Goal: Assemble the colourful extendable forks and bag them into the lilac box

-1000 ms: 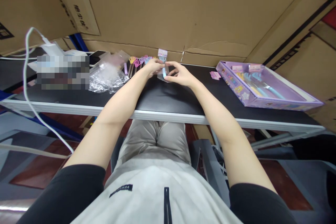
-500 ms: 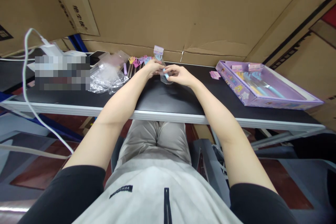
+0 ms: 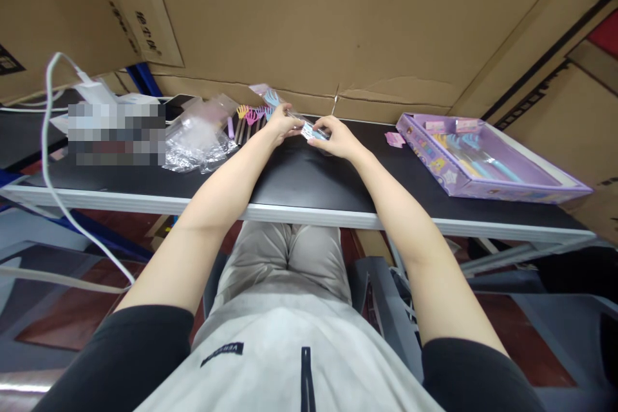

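A blue claw-headed back scratcher (image 3: pixel 271 98) in a clear plastic sleeve lies slantwise between my hands, its head pointing to the upper left. My left hand (image 3: pixel 282 125) is closed around its middle, just below the head. The fingers of my right hand (image 3: pixel 340 137) pinch the sleeved lower end, where light blue shows through the shiny plastic. Behind my left hand lie several similar scratchers with yellow (image 3: pixel 243 112), pink (image 3: pixel 250 117) and purple heads, partly hidden by my left hand and forearm.
Left of the scratchers lies a heap of clear plastic sleeves (image 3: pixel 200 145). A purple display box (image 3: pixel 451 179) holding several scratchers stands on the right, with a small pink piece (image 3: pixel 394 139) beside it. A white cable (image 3: pixel 46 135) hangs over the table's left front edge. Cardboard (image 3: pixel 299 19) walls the back.
The sleeved scratcher has tilted from nearly upright, its head swinging left. My right hand has shifted slightly right along its lower end. Both hands still hold it.
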A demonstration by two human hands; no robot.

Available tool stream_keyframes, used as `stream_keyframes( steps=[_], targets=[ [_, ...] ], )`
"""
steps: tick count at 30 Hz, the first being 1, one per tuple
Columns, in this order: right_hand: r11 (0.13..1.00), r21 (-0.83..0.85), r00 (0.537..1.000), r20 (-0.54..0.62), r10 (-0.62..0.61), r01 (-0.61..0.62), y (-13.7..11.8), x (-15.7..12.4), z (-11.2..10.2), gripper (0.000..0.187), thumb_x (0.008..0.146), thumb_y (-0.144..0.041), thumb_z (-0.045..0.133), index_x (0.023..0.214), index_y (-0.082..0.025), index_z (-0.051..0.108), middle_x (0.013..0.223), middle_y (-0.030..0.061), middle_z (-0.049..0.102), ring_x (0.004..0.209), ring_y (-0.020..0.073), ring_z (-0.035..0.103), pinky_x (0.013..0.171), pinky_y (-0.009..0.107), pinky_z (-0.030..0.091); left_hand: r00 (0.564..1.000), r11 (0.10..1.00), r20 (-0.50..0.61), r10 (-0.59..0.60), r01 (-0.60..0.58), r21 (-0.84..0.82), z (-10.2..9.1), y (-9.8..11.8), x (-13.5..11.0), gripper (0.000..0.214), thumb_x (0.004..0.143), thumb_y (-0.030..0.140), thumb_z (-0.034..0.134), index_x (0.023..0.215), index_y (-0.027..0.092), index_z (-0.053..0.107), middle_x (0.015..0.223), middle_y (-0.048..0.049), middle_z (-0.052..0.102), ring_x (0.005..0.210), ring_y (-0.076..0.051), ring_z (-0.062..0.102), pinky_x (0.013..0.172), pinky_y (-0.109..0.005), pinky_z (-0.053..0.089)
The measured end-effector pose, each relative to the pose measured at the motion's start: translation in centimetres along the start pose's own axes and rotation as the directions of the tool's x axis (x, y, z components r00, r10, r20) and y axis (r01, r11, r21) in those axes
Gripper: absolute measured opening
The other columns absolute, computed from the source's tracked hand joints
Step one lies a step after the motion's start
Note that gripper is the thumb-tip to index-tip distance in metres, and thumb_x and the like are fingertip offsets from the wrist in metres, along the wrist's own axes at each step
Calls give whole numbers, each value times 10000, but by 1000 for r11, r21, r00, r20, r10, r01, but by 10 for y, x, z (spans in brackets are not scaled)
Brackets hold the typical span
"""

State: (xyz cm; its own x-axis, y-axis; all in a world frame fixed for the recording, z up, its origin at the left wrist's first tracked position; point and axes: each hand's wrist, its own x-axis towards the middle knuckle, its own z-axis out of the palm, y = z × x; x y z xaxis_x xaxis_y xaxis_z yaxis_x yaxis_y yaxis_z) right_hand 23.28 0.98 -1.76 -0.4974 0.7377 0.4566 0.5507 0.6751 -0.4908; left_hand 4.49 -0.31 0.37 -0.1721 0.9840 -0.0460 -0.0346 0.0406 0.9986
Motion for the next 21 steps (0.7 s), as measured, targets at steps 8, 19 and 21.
stream_keyframes(
  steps=[8, 19, 21],
  targets=[
    [994, -30, 995, -19, 101, -102, -15, -3, -4, 363, 754, -214, 792, 1117, -205, 794, 1215, 94, 778, 1165, 303, 703, 1108, 459, 508, 996, 992, 62, -62, 68, -103, 4, 2, -9, 759, 852, -93, 632, 1542, 122, 397, 1010, -71, 732, 951, -162, 767, 921, -290, 637],
    [968, -51, 968, -76, 241, -245, -28, -5, -10, 263, 888, -265, 788, 1130, -186, 855, 1164, 88, 824, 1158, 308, 754, 1077, 413, 536, 985, 999, 169, -23, 16, 43, 2, -2, -8, 558, 985, 141, 615, 1507, 155, 417, 994, -76, 754, 821, -170, 768, 825, -303, 635],
    [955, -129, 963, -72, 258, -266, -30, -4, -11, 307, 921, -249, 747, 1205, -176, 837, 1248, 113, 804, 1213, 313, 739, 1100, 416, 529, 984, 998, 177, -8, -3, 66, 3, -3, -8, 523, 1013, 211, 620, 1495, 163, 421, 991, -78, 758, 801, -164, 759, 763, -276, 624]
  ],
)
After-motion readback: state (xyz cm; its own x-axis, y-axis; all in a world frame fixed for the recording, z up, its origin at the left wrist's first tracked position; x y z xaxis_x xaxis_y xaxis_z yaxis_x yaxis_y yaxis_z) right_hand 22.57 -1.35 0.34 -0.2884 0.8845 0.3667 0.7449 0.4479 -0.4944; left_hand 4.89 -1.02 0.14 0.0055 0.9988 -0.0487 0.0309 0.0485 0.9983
